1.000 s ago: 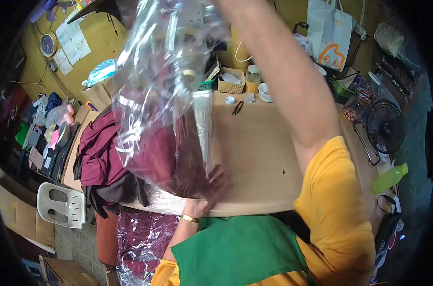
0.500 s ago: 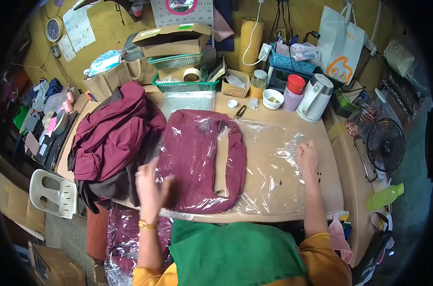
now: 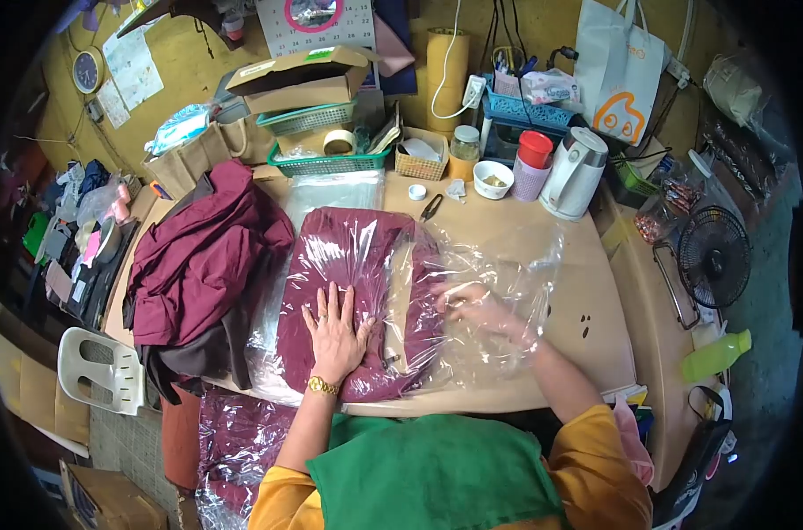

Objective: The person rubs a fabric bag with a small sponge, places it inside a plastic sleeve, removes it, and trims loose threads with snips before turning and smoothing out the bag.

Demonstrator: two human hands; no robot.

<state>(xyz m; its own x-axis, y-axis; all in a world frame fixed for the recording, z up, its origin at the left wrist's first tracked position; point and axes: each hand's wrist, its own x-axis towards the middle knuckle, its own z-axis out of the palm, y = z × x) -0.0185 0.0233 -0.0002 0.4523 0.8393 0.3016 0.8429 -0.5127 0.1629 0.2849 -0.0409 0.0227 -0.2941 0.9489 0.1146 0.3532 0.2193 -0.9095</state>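
A folded maroon garment (image 3: pixel 335 252) lies inside a clear plastic bag (image 3: pixel 503 261) on the table, with a tan strip showing through near its right side. My left hand (image 3: pixel 335 336) presses flat on the bagged garment, fingers spread. Over the bag's loose right part, my right hand (image 3: pixel 472 305) has its fingers bent, slightly blurred, and holds the lifted plastic near the garment's right edge. To the left, a loose heap of maroon and dark garments (image 3: pixel 207 256) reaches over the table's front edge.
Small scissors (image 3: pixel 431 208), a white bowl (image 3: pixel 492 180), a purple cup with a red lid (image 3: pixel 532 159) and an electric kettle (image 3: pixel 575 172) stand along the back. Green baskets (image 3: pixel 331 162) sit back left. A fan (image 3: pixel 713 256) is at right; bagged maroon clothing (image 3: pixel 238 450) lies below.
My left hand has moved right and come down flat on the garment. My right hand has moved left, drawing the bag's loose right end up and toward the garment.
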